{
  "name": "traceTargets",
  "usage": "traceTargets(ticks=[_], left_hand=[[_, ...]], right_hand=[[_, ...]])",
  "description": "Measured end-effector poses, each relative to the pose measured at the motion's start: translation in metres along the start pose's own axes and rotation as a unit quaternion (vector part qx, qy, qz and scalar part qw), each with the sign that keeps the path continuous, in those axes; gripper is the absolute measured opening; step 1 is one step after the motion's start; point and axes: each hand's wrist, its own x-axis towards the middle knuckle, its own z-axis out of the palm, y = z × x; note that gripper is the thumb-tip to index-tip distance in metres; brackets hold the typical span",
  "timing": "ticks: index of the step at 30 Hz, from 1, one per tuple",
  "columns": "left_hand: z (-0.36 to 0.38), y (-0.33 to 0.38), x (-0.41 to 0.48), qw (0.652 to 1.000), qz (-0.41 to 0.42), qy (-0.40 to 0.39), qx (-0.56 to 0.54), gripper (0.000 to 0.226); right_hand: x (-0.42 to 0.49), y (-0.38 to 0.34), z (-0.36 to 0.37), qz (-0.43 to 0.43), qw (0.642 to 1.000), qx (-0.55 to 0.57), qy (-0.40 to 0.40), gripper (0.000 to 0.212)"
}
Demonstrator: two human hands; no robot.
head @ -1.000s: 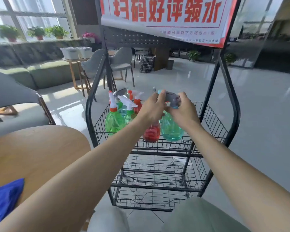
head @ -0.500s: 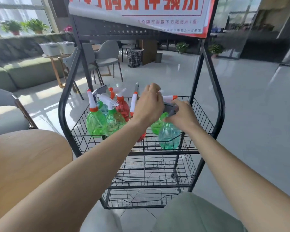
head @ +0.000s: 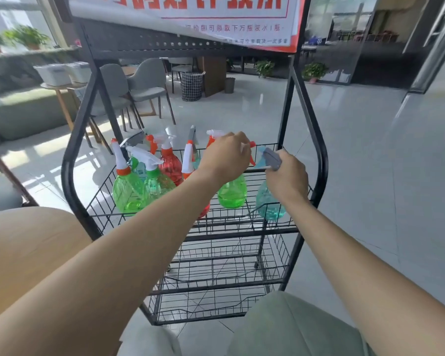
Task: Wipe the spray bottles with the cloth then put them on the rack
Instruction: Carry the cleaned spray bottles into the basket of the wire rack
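- The right hand (head: 287, 181) is closed round the grey sprayer head (head: 272, 159) of a teal bottle (head: 270, 208). The fingers wrap it from above and the back of the hand faces the camera.
- The teal bottle stands upright in the near right corner of the top basket (head: 242, 231) of the rack (head: 322, 165), with its base on the wire just beside the right rim.
- The left hand (head: 226, 160) has its fingers curled down over the sprayer top of a green bottle (head: 232, 195) and grips it. An orange trigger pokes out to the right of the knuckles.
- This green bottle also stands upright in the top basket, just left of the teal one and a little further back.
- A red bottle (head: 205, 211) stands under the left forearm and is mostly hidden by it.
- Further left in the same basket, a left green bottle (head: 127, 192) and a middle green bottle (head: 157, 185) stand side by side. Both have white-and-orange sprayers.
- A second red bottle (head: 170, 163) stands behind those two. More sprayer heads rise at the back, but their bodies are hard to make out.
- The rack is a black tube frame holding wire baskets, with two more baskets below the top one.
- A white and red banner (head: 216, 19) with printed characters hangs across the top of the rack.
- A round wooden counter (head: 23, 253) lies at the near left, just beside the rack frame.
- Knees in pale green cloth fill the bottom edge.
- Grey chairs (head: 149, 80) stand on the glossy tiled floor (head: 357, 150) beyond the rack.
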Motion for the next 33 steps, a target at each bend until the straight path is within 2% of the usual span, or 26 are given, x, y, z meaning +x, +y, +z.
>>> traceTargets(ticks=[4, 8, 11, 13, 17, 26, 28, 30, 33], left_hand=[[0.001, -0.007, 0.004, 1.0, -0.003, -0.003, 0.03, 0.028], [0.001, -0.009, 0.006, 0.999, -0.007, 0.0, 0.045, 0.022], [0.0, -0.012, 0.009, 0.998, -0.005, -0.003, 0.06, 0.022], [0.0, -0.016, 0.011, 0.998, -0.007, -0.003, 0.062, 0.026], [0.0, -0.022, 0.012, 0.998, 0.004, -0.001, 0.064, 0.033], [0.001, -0.028, 0.021, 0.999, 0.006, 0.008, 0.036, 0.024], [0.0, -0.027, 0.022, 0.999, 0.006, 0.007, 0.035, 0.023], [-0.001, -0.026, 0.021, 0.999, 0.006, 0.006, 0.032, 0.021], [-0.003, -0.024, 0.017, 1.0, 0.005, 0.002, 0.025, 0.022]], right_hand=[[0.016, 0.01, 0.006, 0.003, 0.999, 0.043, 0.019, 0.009], [0.034, 0.003, 0.021, 0.026, 0.998, 0.056, -0.001, 0.021], [0.046, -0.008, 0.037, 0.037, 0.996, 0.069, -0.03, 0.02], [0.052, -0.011, 0.045, 0.045, 0.996, 0.069, -0.039, 0.015], [0.067, -0.009, 0.055, 0.06, 0.993, 0.1, -0.022, 0.021], [0.077, -0.014, 0.065, 0.071, 0.987, 0.123, -0.071, 0.029], [0.075, -0.011, 0.062, 0.058, 0.989, 0.122, -0.063, 0.036], [0.07, -0.011, 0.059, 0.029, 0.991, 0.126, -0.035, 0.051], [0.063, -0.012, 0.06, -0.025, 0.997, 0.077, -0.002, 0.054]])
